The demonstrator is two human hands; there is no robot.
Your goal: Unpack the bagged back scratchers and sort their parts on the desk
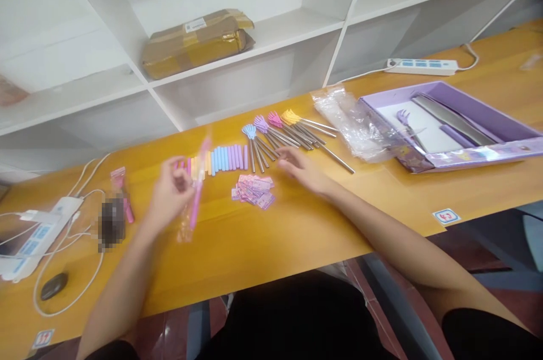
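My left hand [172, 193] is closed on a long pink packaged back scratcher [197, 193], smeared by motion, with clear plastic wrap at its lower end. Behind that hand runs a row of short handle tubes [224, 158] in pink, yellow, blue and purple, partly covered. My right hand [297, 167] rests by the metal rods with fingers apart and no object visible in it. Just beyond its fingertips lie back scratchers with blue [249, 132], purple [261, 124], pink [275, 118] and yellow [291, 117] claw heads. Small printed cards [253, 190] form a pile between both hands.
On the right are clear plastic bags [352, 122] and a purple box [424, 163] holding a purple scratcher. A pink packaged scratcher [121, 190], a white power strip [42, 238], cables and a dark mouse-like object [54, 286] lie left. White shelves [297, 26] stand behind.
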